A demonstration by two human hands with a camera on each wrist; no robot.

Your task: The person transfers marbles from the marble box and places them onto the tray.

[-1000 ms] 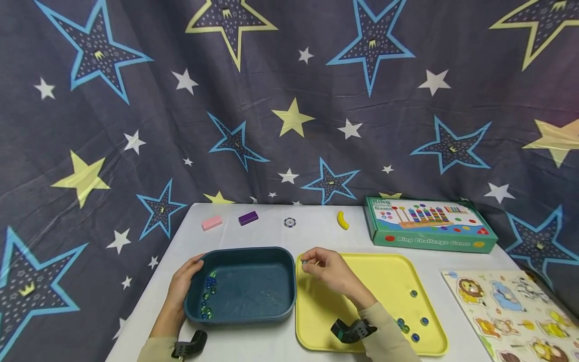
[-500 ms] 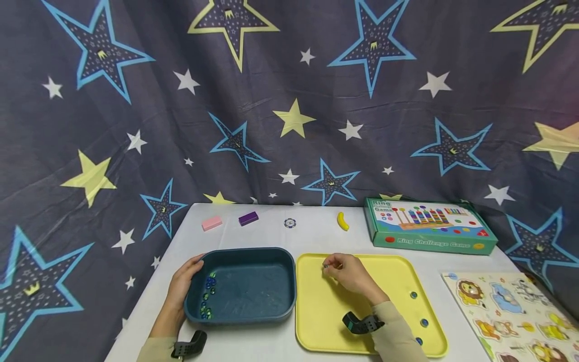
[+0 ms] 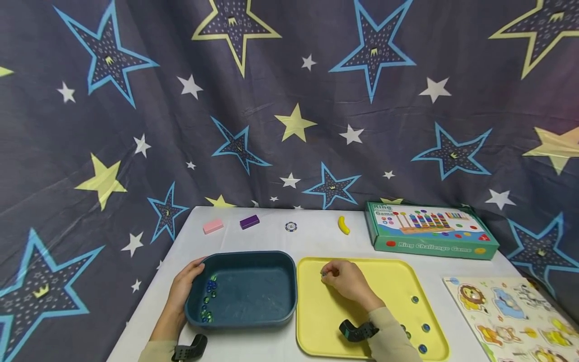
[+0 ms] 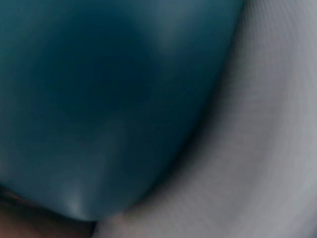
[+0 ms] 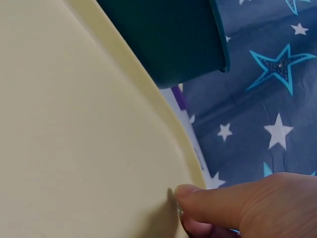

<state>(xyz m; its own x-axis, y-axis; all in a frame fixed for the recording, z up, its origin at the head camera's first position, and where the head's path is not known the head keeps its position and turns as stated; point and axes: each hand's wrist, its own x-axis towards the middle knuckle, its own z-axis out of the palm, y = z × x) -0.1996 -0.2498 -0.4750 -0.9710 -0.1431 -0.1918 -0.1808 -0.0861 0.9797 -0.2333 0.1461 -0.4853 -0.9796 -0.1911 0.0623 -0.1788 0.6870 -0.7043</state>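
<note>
In the head view my left hand (image 3: 185, 282) rests along the left outer wall of a dark teal basin (image 3: 253, 255), fingers reaching its far left corner. Several blue and green glass marbles (image 3: 206, 300) lie along the basin's left side. Over the left part of a yellow tray (image 3: 316, 327), my right hand (image 3: 348, 281) pinches a small marble (image 3: 323, 274) between thumb and fingertips. The right wrist view shows the thumb (image 5: 198, 198) low near the tray edge, with just a glint of the marble. More marbles (image 3: 425, 328) lie at the tray's right side, some partly behind the sleeve.
Behind the basin lie a pink block (image 3: 213, 226), a purple block (image 3: 250, 221) and a poker chip (image 3: 291, 227). A toy banana (image 3: 344, 225) and a green game box (image 3: 434, 234) are at the back right. An animal puzzle board (image 3: 511, 317) lies right of the tray.
My right hand has moved right from the tray's left edge, then slightly down over the tray, still pinching the marble. The left hand stays on the basin. The head view tilts slightly up.
</note>
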